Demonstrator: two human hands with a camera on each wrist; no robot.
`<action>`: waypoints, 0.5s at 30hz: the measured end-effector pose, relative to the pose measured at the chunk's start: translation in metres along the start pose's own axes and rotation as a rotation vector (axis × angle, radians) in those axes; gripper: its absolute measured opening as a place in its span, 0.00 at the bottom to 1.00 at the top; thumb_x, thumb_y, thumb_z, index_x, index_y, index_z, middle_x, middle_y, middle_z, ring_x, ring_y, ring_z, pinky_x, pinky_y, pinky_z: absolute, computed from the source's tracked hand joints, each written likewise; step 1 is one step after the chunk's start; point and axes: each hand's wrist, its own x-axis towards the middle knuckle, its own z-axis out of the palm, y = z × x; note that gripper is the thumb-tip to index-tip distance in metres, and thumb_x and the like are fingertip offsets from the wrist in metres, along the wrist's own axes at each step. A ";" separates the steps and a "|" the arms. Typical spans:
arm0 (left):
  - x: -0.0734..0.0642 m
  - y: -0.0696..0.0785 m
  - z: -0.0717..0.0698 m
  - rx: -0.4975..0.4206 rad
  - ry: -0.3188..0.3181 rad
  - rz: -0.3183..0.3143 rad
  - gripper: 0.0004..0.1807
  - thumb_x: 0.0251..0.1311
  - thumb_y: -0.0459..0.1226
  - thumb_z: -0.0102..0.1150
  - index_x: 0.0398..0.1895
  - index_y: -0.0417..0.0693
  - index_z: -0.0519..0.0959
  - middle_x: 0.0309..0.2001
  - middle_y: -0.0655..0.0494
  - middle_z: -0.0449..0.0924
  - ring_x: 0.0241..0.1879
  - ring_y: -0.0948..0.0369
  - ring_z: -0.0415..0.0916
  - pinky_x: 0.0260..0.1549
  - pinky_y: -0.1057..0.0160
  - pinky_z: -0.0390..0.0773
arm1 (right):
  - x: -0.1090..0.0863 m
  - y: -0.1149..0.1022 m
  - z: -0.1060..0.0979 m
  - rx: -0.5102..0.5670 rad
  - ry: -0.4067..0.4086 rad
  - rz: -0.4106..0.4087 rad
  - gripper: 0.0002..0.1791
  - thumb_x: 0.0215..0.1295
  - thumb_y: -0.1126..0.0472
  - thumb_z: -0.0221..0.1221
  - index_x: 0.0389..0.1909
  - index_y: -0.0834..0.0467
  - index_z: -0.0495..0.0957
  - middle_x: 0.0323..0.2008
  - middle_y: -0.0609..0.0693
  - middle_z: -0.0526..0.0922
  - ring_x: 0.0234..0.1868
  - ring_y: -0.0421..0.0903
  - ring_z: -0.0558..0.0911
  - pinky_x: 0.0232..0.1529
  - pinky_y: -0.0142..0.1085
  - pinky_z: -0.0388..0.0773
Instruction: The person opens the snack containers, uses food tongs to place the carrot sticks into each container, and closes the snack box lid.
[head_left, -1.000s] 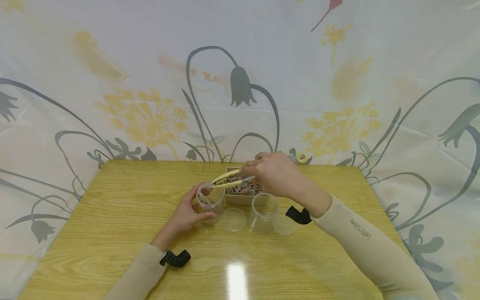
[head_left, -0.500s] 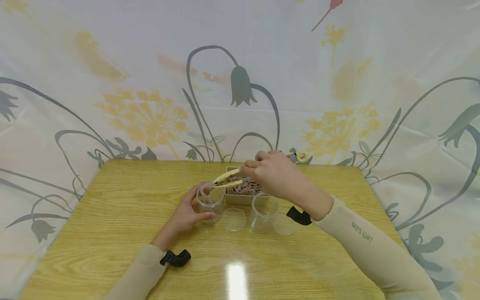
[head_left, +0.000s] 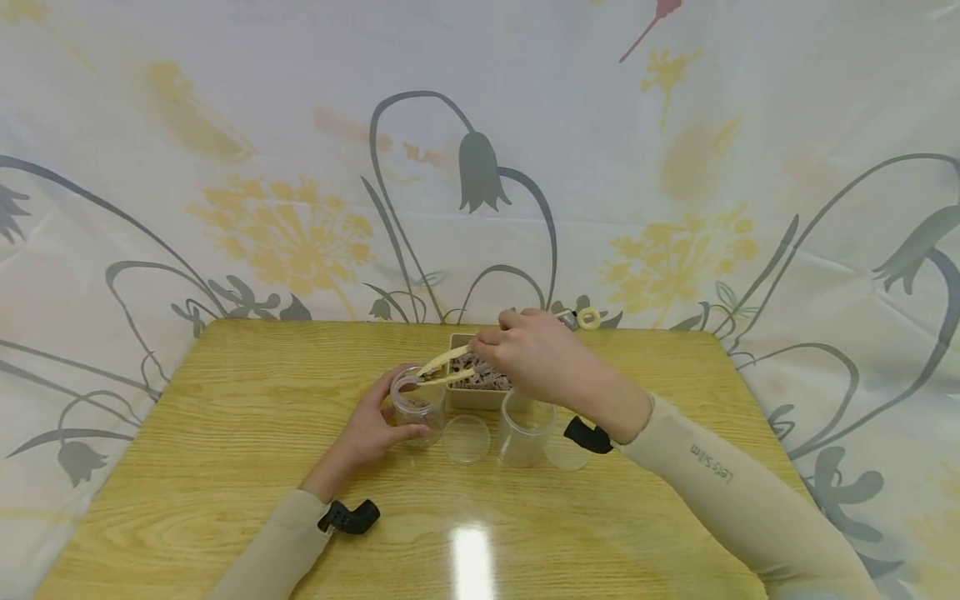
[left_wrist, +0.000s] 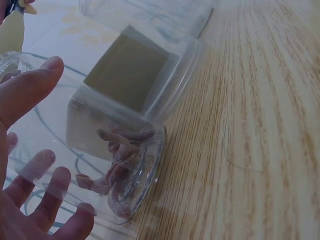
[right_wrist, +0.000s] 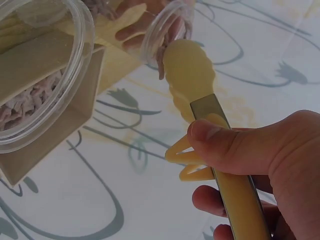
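Note:
My left hand (head_left: 369, 429) grips a clear plastic jar (head_left: 422, 419), fingers and thumb around its side. Several purplish-grey, noodle-like strips (left_wrist: 122, 165) lie at the bottom of that jar in the left wrist view. My right hand (head_left: 542, 357) holds tongs with pale yellow heads (right_wrist: 190, 70) and metal arms. The tongs' tips are right at the jar's mouth, and a strip hangs over the rim beside them in the right wrist view. Behind, a beige rectangular box (head_left: 480, 401) contains more strips, partly hidden by my right hand.
A second clear jar (head_left: 522, 437) stands upright in front of the box's right side. One clear round lid (head_left: 467, 440) lies between the jars, another lid (head_left: 567, 452) right of the second jar. The wooden table (head_left: 300, 367) ends at a floral-patterned sheet (head_left: 315, 125).
My right hand and the tongs have shifted slightly left, their tips now further over the jar's mouth. The left hand and its jar have stayed put.

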 end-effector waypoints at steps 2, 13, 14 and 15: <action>0.000 0.000 -0.001 0.000 0.003 -0.004 0.49 0.50 0.28 0.75 0.75 0.50 0.61 0.64 0.40 0.66 0.59 0.38 0.72 0.44 0.53 0.82 | 0.002 -0.001 -0.001 -0.008 -0.015 0.001 0.13 0.64 0.67 0.65 0.49 0.54 0.85 0.43 0.45 0.87 0.34 0.47 0.80 0.30 0.36 0.79; -0.001 0.000 -0.001 -0.002 -0.001 -0.002 0.49 0.51 0.28 0.75 0.75 0.52 0.61 0.65 0.39 0.66 0.59 0.38 0.72 0.45 0.51 0.82 | 0.010 -0.008 -0.008 -0.083 -0.063 0.012 0.09 0.65 0.64 0.64 0.45 0.53 0.86 0.38 0.43 0.87 0.31 0.46 0.78 0.29 0.35 0.76; 0.000 0.000 -0.001 -0.001 -0.003 -0.001 0.49 0.51 0.28 0.75 0.75 0.52 0.61 0.65 0.40 0.66 0.59 0.38 0.72 0.46 0.51 0.82 | 0.009 -0.008 -0.009 -0.086 -0.064 0.015 0.09 0.65 0.64 0.64 0.44 0.53 0.86 0.38 0.43 0.87 0.31 0.46 0.78 0.29 0.35 0.75; 0.000 0.000 -0.001 -0.003 -0.006 -0.002 0.49 0.51 0.28 0.75 0.75 0.53 0.61 0.65 0.41 0.66 0.60 0.38 0.71 0.46 0.51 0.82 | 0.009 -0.008 -0.009 -0.089 -0.063 0.019 0.08 0.65 0.64 0.65 0.44 0.52 0.86 0.38 0.43 0.87 0.31 0.46 0.78 0.28 0.35 0.75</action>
